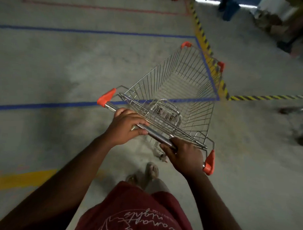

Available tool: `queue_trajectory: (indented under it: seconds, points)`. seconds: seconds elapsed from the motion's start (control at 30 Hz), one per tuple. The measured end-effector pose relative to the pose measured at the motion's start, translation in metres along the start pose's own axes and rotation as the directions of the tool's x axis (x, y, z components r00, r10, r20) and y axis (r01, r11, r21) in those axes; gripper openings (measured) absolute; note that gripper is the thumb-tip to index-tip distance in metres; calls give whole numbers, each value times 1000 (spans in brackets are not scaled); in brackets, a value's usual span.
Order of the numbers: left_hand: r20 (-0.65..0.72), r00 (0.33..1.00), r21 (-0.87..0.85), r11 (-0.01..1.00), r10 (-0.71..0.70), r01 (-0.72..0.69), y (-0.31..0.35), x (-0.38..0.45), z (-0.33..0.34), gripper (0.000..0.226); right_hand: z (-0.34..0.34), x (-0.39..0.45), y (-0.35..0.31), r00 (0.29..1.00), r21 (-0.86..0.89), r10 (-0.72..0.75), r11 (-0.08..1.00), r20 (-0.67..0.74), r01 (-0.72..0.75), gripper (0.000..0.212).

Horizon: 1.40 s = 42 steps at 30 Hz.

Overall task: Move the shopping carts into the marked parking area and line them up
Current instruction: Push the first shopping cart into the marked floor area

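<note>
A wire shopping cart (pixel 181 85) with orange corner caps stands in front of me, angled to the upper right. My left hand (pixel 125 126) grips its metal handle bar (pixel 157 136) near the left end. My right hand (pixel 184 154) grips the same bar near the right orange cap. The basket is empty. The cart's front half lies over the blue-taped parking area (pixel 44 104), near that rectangle's right front corner.
Yellow-black hazard tape (pixel 201 33) runs along the blue area's right side and off to the right. Part of another cart (pixel 300 118) shows at the right edge. A red-taped rectangle (pixel 99 7) lies farther back. A yellow floor stripe (pixel 21 178) is at my left.
</note>
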State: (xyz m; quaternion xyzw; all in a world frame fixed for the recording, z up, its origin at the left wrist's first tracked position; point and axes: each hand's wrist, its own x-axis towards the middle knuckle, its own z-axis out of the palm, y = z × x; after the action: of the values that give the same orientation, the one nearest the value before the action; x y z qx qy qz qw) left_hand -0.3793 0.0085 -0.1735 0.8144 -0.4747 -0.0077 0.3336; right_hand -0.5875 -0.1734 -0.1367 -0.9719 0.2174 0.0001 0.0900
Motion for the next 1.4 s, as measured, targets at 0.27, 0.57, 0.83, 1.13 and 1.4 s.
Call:
queue_trajectory:
  seconds: [0.27,0.57,0.83,1.13,1.4]
  points:
    - [-71,970,45,970,-234,238,-98,-44,-88,42,25,69,-120,975,-76,-222,973,-25,220,59]
    - [-209,937,71,951,-281,302,-214,-70,-178,35,54,159,-251,921,-71,-386,921,-55,382,50]
    - [-218,908,110,916,-357,387,-322,-95,-271,36,76,229,-387,908,14,-417,908,-40,418,51]
    - [-253,862,90,876,-439,473,-435,-156,-368,40,102,265,-547,889,14,-458,889,-7,458,54]
    - [-321,860,87,892,-397,444,-518,-233,-451,38,132,264,-698,890,-134,-439,896,-124,424,65]
